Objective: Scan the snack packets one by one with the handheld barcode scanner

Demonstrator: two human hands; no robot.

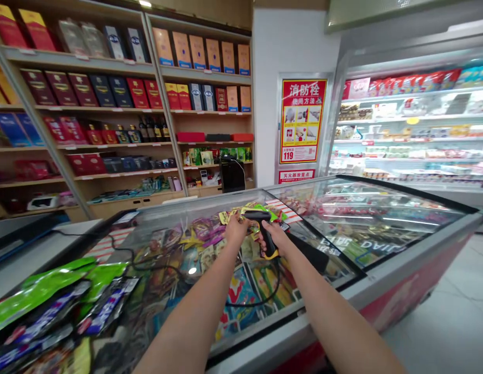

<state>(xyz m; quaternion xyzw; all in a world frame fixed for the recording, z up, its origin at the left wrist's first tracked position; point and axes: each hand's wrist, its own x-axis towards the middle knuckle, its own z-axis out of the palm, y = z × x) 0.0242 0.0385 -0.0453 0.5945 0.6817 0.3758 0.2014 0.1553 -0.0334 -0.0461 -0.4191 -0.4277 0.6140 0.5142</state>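
You have a glass-topped freezer in front of you, a black cable bending loosely across its glass. Green packets and dark packets overlap left of the cable; beyond it, you can't tell whether colourful packets lie on or under the glass.

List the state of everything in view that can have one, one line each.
Barcode scanner: held by its handle in the right hand
Left hand: at small packets, grip unclear
Scanner cable: slack and curved
Freezer lids: appear shut
Green packets: lying overlapped in a pile
Display fridge: lit, stocked
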